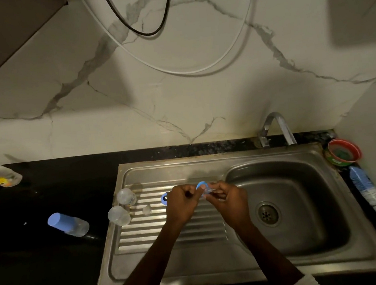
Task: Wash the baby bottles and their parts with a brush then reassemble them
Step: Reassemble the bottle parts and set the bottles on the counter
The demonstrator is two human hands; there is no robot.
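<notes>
Basically you pinch the blue ring (201, 185) and clear teat (207, 192) between both hands (181, 202) (229, 198) over the drainboard (169, 235), likely so drips run off.

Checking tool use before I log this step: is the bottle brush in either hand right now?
No, the bottle brush lies on the counter right of the sink, apart from both hands.
</notes>
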